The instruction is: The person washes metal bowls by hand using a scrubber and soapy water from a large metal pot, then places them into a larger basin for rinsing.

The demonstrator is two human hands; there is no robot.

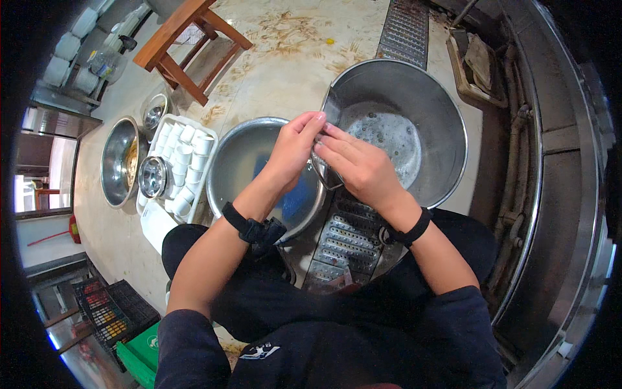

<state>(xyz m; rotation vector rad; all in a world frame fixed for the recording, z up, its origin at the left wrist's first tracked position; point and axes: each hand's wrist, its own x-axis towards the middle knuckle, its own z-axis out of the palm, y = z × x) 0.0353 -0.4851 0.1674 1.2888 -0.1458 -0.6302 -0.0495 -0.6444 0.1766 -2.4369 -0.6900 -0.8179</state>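
My left hand point(291, 148) and my right hand point(364, 167) meet over the gap between two metal vessels. The fingertips of both are pinched together; what lies between them, if anything, is hidden by the fingers. To the right, close beside my right hand, a deep steel bucket point(447, 120) contains sudsy water point(395, 139). Its thin wire handle point(319, 170) hangs on the near-left side, just below my fingers. Under my left forearm stands a wide metal basin point(225, 159) of cloudy water. A blue thing point(297, 200) shows in it, partly covered by my wrist.
Left of the basin, a white rack point(208, 170) carries several white cups point(184, 154) and a small steel bowl point(153, 176). Beyond are a large steel bowl point(115, 167) and a wooden stool point(188, 48). A perforated drain cover point(346, 241) lies underneath; pipes point(515, 168) run along the right.
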